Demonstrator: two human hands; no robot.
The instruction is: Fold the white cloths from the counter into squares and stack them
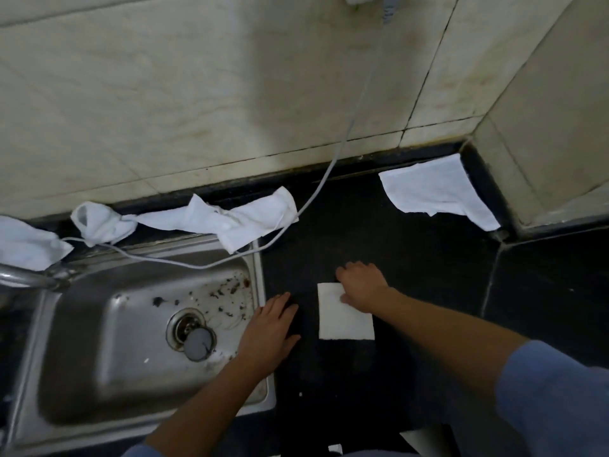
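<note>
1. Pressing on the far right corner of the folded cloth (pixel 346 319), the right hand (pixel 361 286) lies palm down on the bench (pixel 412 258), fingers (pixel 354 268) loosely spread, gripping nothing.
2. That white square lies flat under the thumb.
3. The left hand (pixel 270 328) rests flat just left of the square, not touching it, fingers (pixel 280 300) straight and close together, beside the sink (pixel 99 341).
4. Beyond both hands' fingers, along the wall, lie a crumpled cloth (pixel 211 219), a spread cloth (pixel 435 189) far right and another cloth (pixel 26 242) far left.
5. A white cable (pixel 329 169) crosses the crumpled cloth.
</note>
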